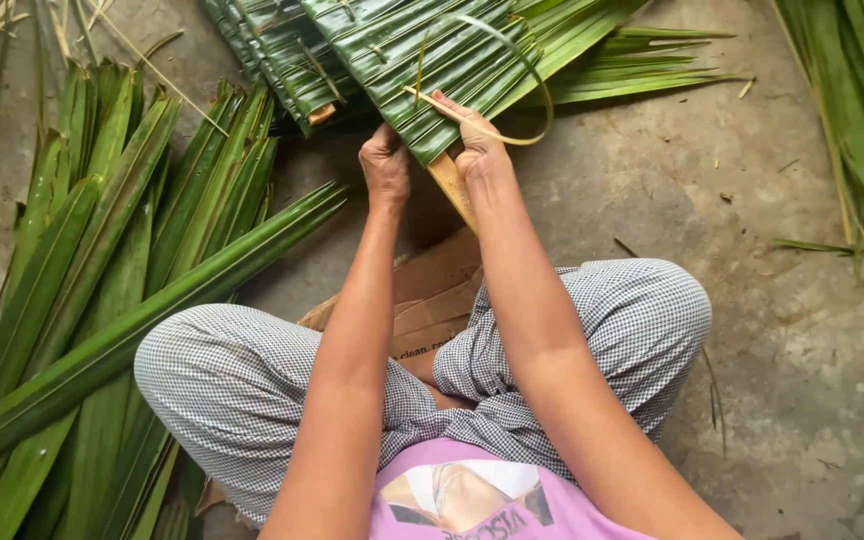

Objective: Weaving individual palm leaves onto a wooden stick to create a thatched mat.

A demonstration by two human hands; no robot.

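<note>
My left hand [385, 165] is closed in a fist on the near edge of the folded leaf panel [422, 60], top centre of the frame. My right hand [479, 140] is closed in a pinch on a thin pale-green strip [532, 80], which arcs up over the panel and loops back down to my fingers.

To do this step well, I judge three points matter. I keep the left fist firm so the folded leaves do not slide apart. I draw the strip steadily along its own line, since a sideways pull could split it. I keep the loop free of twists so it lies flat against the leaf.

The panel is a row of dark green leaves folded side by side over a pale tan rib [449, 185], whose end projects toward me between my hands. The leaf surfaces are glossy and ridged lengthwise. Loose long leaves [102, 260] lie on the concrete floor [652, 190] at left; flattened cardboard [432, 290] sits under my crossed legs.
</note>
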